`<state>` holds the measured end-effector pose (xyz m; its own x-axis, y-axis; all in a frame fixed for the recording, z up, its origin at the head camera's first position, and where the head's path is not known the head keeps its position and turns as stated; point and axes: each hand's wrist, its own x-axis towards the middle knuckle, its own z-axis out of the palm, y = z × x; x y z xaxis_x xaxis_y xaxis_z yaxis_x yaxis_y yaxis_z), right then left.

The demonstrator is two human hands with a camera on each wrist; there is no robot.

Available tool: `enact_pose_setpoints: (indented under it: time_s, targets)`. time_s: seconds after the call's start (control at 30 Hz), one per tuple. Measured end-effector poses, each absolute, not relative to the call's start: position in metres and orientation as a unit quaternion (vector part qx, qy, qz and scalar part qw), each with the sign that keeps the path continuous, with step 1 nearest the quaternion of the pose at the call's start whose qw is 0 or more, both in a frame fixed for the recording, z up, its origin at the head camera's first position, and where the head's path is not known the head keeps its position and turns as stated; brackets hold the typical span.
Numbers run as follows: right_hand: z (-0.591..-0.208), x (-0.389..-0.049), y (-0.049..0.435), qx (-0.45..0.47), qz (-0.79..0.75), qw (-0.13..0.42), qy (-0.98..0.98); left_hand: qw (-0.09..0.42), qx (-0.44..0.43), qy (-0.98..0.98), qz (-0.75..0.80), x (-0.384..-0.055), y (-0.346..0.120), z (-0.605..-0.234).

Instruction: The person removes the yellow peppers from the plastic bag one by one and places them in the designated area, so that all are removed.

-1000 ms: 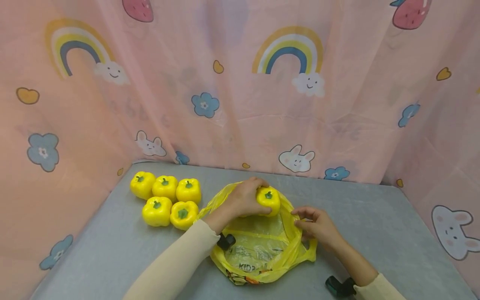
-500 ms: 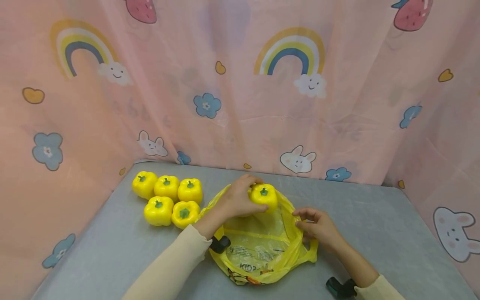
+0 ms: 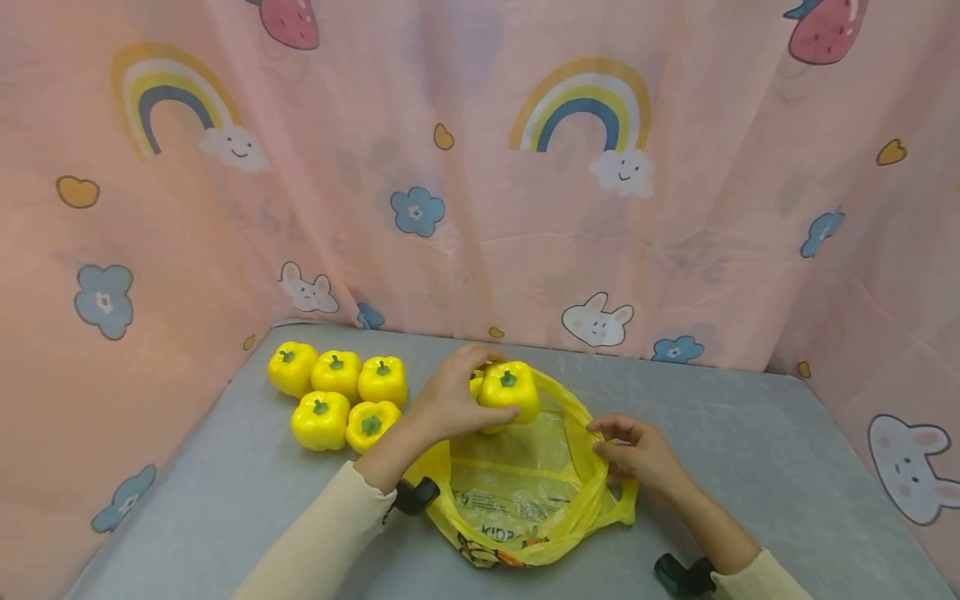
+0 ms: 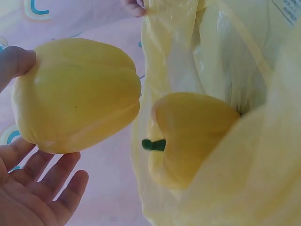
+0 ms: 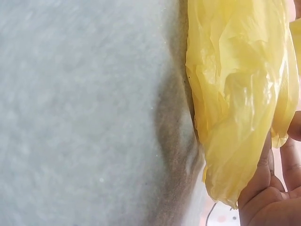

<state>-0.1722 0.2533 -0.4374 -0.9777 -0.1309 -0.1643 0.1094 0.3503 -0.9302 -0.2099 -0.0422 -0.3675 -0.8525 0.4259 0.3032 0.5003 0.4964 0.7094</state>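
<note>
In the head view my left hand [image 3: 453, 396] grips a yellow bell pepper [image 3: 510, 390] over the far left side of a yellow plastic bag [image 3: 540, 546]. The left wrist view shows this held pepper [image 4: 77, 96] between thumb and fingers. Beside it, a second bell pepper [image 4: 188, 136] with a green stem lies at the bag's mouth, partly covered by the film. My right hand [image 3: 641, 454] pinches the bag's right rim, which stands spread. Yellow film [image 5: 235, 103] hides part of the right fingers [image 5: 263, 188] in the right wrist view.
Several more yellow bell peppers [image 3: 320, 421] stand grouped on the grey table [image 3: 225, 500], left of the bag. A bag handle [image 3: 624, 504] sticks out near the right hand. A pink printed curtain [image 3: 480, 250] encloses the table's back and sides.
My left hand has moved left with the bell pepper, from the bag's far middle toward its left rim. The second pepper now shows behind it. My right hand stays at the rim.
</note>
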Motion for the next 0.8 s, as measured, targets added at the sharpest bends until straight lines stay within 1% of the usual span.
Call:
enact_pose_setpoints:
  time_s: [0.2,0.5,0.8]
  targets:
    - [-0.438,-0.172,0.254,0.003,-0.563,0.104,0.820,0.064,-0.256,-0.858,-0.441,-0.206,-0.056,-0.362]
    - [-0.437,-0.174,0.252,0.002,-0.563,0.107,0.819,0.119,-0.228,-0.863,-0.435,-0.203,-0.083,-0.347]
    - [-0.439,-0.173,0.253,0.004,-0.561,0.110,0.820,0.127,-0.186,-0.867,-0.445,-0.201,-0.104,-0.341]
